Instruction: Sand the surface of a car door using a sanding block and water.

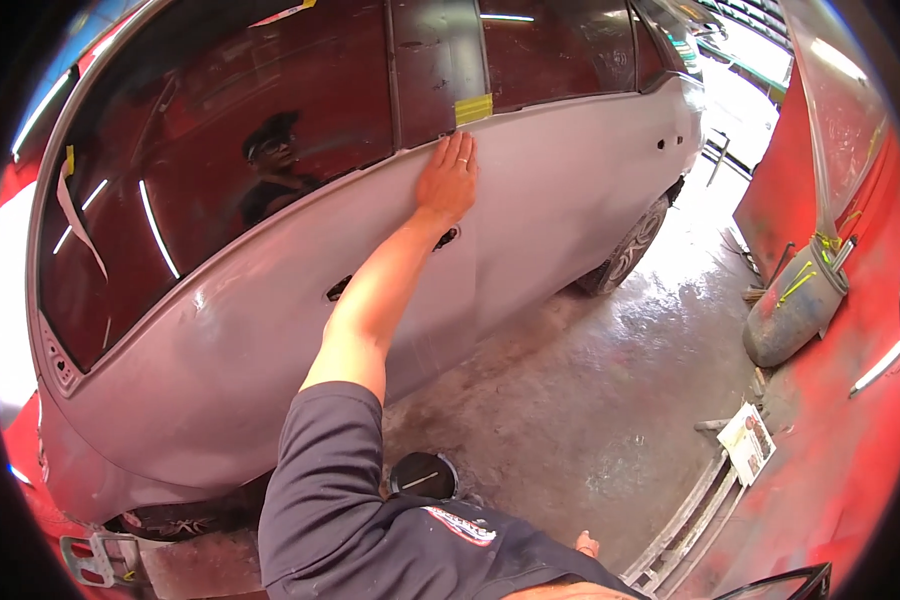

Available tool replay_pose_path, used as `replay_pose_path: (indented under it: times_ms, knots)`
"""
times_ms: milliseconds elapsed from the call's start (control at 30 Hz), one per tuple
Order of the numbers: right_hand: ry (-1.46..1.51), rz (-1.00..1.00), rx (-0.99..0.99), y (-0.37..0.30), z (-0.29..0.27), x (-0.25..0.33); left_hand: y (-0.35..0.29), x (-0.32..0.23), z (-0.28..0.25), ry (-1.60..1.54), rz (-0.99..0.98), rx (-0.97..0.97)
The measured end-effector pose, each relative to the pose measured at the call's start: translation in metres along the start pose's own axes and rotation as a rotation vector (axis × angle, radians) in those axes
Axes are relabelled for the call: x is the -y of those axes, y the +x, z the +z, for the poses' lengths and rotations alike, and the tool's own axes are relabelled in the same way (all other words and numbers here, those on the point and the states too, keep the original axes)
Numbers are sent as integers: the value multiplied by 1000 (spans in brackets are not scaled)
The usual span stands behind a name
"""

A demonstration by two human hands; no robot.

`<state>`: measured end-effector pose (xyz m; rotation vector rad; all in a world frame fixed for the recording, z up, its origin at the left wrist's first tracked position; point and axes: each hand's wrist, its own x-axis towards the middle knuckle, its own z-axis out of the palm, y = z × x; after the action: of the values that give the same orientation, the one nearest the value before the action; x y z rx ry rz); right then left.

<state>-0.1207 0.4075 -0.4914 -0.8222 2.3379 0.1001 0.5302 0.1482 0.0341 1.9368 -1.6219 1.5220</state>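
My left hand [448, 180] lies flat on a car door [370, 225] coated in dull grey primer. Its fingers are stretched out and touch the panel's upper edge, just below the window line; a ring shows on one finger. Right above the fingertips, yellow masking tape [473, 109] sticks to the pillar between the windows. A dark handle opening [446, 239] sits under my wrist, and another opening [339, 288] is left of my forearm. Down low by my body, my right hand [588, 545] shows only in part, fingers loosely apart, with nothing visible in it.
A black round container [424, 476] stands on the floor near my body. To the right are a slatted wooden bench [685, 520] with a printed sheet [747, 444] on it, and a grey bin [796, 305] against red sheeting [850, 400]. The car's wheel [635, 245] is farther off.
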Motion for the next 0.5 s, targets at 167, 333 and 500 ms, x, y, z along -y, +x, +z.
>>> replay_pose_path:
  times_ms: [167,333,500]
  knots:
    - [150,76,-98,-28,-4,-4,-25,-12,3,40,47,131]
    - [18,149,-279,-13,18,-47,-46,-28,3,149,153,201]
    - [81,-6,-110,-15,8,2,-73,-53,15,-1118,-644,424]
